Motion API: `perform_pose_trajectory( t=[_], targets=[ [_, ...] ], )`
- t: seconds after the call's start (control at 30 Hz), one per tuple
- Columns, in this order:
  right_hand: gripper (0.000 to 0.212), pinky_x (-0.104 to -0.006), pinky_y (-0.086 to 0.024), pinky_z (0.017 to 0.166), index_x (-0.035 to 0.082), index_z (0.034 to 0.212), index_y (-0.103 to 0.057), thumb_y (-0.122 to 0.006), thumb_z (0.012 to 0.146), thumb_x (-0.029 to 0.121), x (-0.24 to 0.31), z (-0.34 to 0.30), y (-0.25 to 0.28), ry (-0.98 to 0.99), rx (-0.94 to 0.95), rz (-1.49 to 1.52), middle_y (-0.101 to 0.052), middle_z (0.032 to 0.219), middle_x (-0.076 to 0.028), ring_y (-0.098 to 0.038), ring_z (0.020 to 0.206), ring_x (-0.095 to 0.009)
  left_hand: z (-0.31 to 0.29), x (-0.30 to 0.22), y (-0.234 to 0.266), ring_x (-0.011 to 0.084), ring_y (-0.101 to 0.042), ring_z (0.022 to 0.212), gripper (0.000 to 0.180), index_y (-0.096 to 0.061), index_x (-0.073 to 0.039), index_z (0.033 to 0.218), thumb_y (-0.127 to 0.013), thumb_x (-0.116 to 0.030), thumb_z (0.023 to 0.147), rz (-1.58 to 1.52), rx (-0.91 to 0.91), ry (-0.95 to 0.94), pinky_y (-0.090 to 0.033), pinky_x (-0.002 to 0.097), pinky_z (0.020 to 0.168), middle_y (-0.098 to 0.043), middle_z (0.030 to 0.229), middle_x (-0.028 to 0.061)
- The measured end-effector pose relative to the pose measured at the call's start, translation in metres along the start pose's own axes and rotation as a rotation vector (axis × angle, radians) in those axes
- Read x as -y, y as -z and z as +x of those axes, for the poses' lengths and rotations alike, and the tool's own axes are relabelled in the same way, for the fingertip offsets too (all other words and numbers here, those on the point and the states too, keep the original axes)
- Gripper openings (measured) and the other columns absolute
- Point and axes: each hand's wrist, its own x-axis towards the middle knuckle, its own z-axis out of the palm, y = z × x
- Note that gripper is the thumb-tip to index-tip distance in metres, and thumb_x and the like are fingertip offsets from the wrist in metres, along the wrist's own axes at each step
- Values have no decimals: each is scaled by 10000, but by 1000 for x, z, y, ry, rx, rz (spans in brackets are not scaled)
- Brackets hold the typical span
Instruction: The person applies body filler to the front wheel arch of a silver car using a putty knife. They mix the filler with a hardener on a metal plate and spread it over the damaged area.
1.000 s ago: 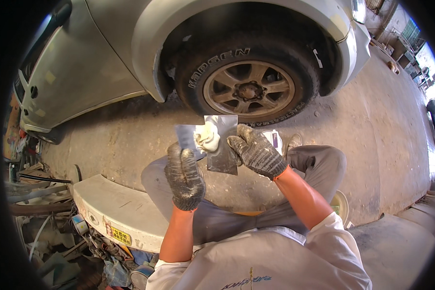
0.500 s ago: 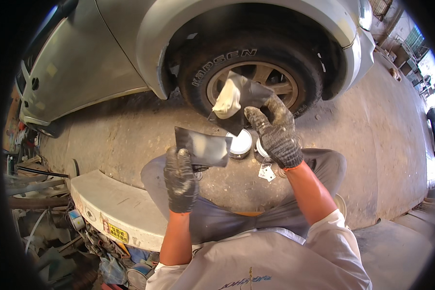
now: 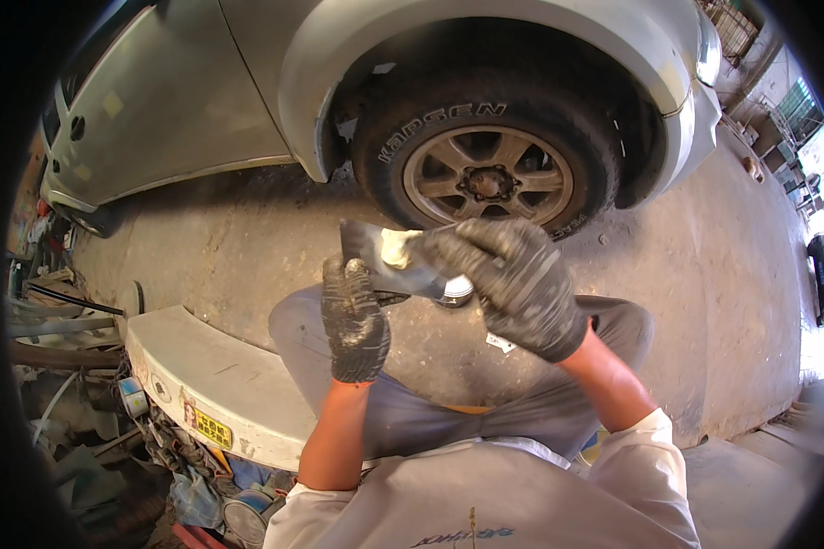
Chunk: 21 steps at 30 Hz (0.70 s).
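Observation:
My left hand (image 3: 353,320), in a dark knit glove, is closed around the lower edge of a dark, flat putty spreader (image 3: 353,245). My right hand (image 3: 526,288), gloved the same way and smeared by motion, grips a second dark spreader that its fingers mostly cover. A lump of cream-coloured putty (image 3: 396,248) lies where the two spreaders meet, against the face of the left one. Both are held in front of the car wheel (image 3: 490,183), above the floor. Below them a round tin with a white top (image 3: 456,291) shows partly behind the right hand.
Ahead stands a silver-grey car (image 3: 183,91) with pale patches on its door. A cream bumper (image 3: 238,375) lies at my left, beside a heap of scrap parts (image 3: 82,412). A small white card (image 3: 501,342) is on the concrete floor between my knees.
My right hand has come down and toward the left, bringing its spreader and the putty against the left spreader. My left hand has shifted slightly up and right.

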Motion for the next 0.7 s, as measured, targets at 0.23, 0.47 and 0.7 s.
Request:
perform_pose_trajectory(
  t=[0.23,0.47,0.7],
  targets=[
    [426,-460,-449,881,87,1162,-660,-611,738,89,10,-8,-17,-103,-113,83,-619,1109,-101,-555,1036,-322,6,-19,-8,201,-548,805,182,-539,-1,1057,-487,-173,1026,-155,10,179,-451,338,720,-581,886,109],
    [454,-441,-458,858,93,1197,-644,-623,744,125,13,-11,-19,-64,-20,-5,-615,1114,-95,-566,1033,-302,10,-31,-6,219,-542,700,170,-531,-8,1022,-450,-159,1028,-191,29,140,-450,341,646,-569,806,116],
    [541,-456,-454,846,89,1217,-624,-641,677,107,19,-12,-17,-55,-1,-67,-610,1126,-84,-565,1031,-310,6,-21,-1,267,-614,765,163,-546,24,1059,-452,-100,1012,-124,56,51,-496,362,690,-631,856,160]
  ],
)
